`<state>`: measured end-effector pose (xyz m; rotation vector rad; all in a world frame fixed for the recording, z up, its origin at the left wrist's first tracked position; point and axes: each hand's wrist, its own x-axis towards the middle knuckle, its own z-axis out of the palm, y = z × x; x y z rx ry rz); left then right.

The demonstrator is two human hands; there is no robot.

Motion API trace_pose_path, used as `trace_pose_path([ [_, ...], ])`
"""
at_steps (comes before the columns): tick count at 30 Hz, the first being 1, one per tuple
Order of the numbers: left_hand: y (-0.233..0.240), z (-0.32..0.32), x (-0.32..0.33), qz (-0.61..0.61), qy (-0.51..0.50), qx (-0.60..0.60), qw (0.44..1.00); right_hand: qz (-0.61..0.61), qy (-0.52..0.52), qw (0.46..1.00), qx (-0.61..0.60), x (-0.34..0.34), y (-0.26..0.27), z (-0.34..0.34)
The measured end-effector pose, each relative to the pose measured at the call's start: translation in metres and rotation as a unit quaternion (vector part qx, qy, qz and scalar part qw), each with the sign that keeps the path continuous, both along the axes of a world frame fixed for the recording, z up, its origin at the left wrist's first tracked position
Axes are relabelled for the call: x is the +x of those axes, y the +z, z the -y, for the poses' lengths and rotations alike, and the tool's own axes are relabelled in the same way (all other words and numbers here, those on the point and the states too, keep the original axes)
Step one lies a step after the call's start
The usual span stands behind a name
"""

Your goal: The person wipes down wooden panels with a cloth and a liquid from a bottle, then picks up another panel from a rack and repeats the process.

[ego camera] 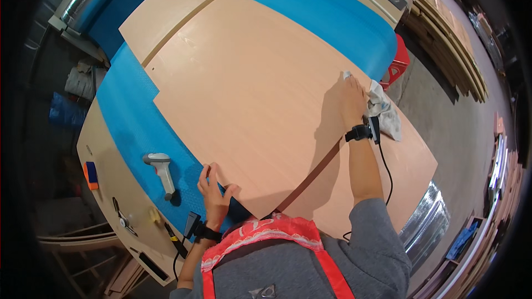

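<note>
A large pinkish-tan panel [249, 83] lies before me over blue padded sheeting [137, 120]. My left hand [216, 199] rests at its near left edge, fingers spread, the fingertips on the panel. My right hand [353, 99] lies on the right part of the panel, with a small whitish bit showing at its fingertips; whether it grips that cannot be told. Beside this hand is a crumpled white cloth [384, 110]. A second panel [382, 166] of like colour lies at the right. Left of my left hand, a grey and white handheld scanner [161, 172] lies on the blue sheeting.
A tan board [170, 12] lies at the far left. On the left table edge are an orange and blue object [90, 175], a black-handled tool [124, 221] and a black and yellow cutter [175, 240]. Stacked boards [449, 45] and a red stand [397, 64] are at the right.
</note>
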<state>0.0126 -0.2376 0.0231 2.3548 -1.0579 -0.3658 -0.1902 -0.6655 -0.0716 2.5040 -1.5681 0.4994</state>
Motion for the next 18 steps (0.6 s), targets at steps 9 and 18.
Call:
trace_pose_path([
  [9,0.0,0.006,0.014,-0.025,-0.031,-0.012,0.999,0.031,0.05,0.997,0.049,0.038,0.009,0.029],
  [18,-0.005,0.009,0.017,-0.027,-0.03,0.001,0.999,0.001,0.08,0.996,0.045,0.138,0.013,0.064],
])
